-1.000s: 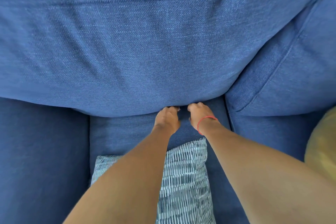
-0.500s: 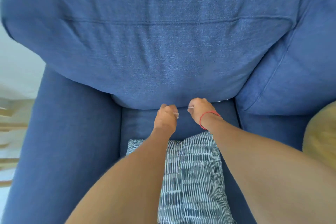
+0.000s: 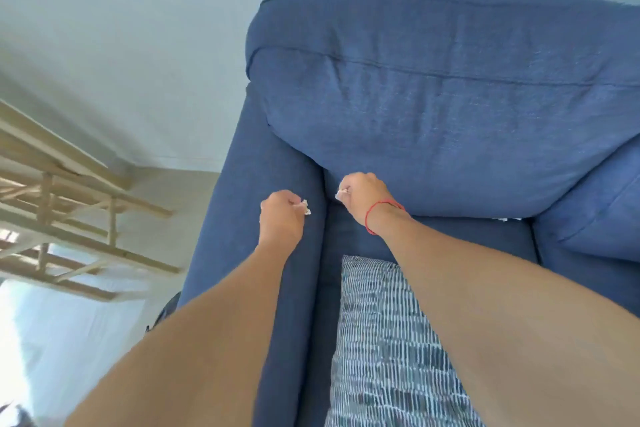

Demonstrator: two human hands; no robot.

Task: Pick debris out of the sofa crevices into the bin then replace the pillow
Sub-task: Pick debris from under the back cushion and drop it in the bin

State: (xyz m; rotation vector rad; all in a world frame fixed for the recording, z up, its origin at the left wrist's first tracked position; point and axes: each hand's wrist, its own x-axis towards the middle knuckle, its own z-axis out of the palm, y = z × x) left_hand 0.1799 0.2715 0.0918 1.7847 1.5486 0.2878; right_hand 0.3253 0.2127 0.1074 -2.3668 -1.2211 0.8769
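My left hand (image 3: 281, 217) hovers over the blue sofa's left armrest (image 3: 242, 236), fingers pinched on a small white scrap of debris (image 3: 306, 209). My right hand (image 3: 363, 196), with a red string on the wrist, is at the corner where the seat meets the back cushion (image 3: 450, 128) and pinches another white scrap (image 3: 341, 192). More white bits (image 3: 507, 219) show in the crevice under the back cushion, further right. The striped blue-and-white pillow (image 3: 384, 350) lies on the seat beneath my right forearm. No bin is in view.
A light wooden rack (image 3: 69, 218) stands to the left of the sofa against a pale wall (image 3: 138, 45). A dark object (image 3: 166, 312) sits low beside the armrest. A second back cushion (image 3: 602, 204) is at the right.
Both hands have come out of the crevice holding white scraps and shifted left toward the armrest. My view has swung left, showing the wall and rack.
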